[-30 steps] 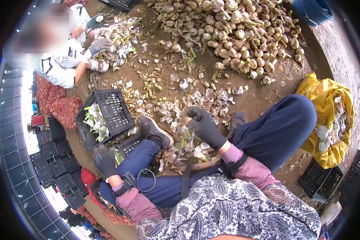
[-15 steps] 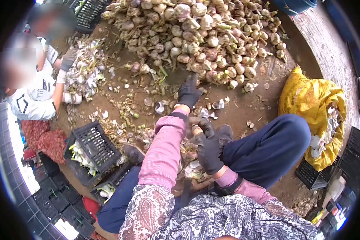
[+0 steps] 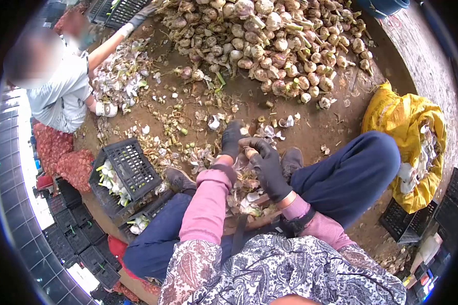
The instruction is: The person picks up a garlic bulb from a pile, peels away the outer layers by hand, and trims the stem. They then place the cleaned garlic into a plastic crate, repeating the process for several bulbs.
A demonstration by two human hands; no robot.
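My left hand, in a dark glove, is closed beside a pale garlic bulb partly hidden by its fingers. Just to its right, my right hand, also gloved, has its fingers curled inward, and a small pale tip shows between them; what it holds is too small to name. The two hands nearly meet above my lap. Below them lie loose garlic skins and leaves. Beyond the hands a large heap of garlic bulbs covers the ground.
A yellow sack with pale scraps stands at the right, above a black crate. Black crates with white-and-green stalks sit at the left by red net bags. Another person reaches toward a crate at the upper left.
My left hand has come back from the heap's edge to beside my right hand. The other person's arm now stretches up toward the crate. The view has shifted slightly.
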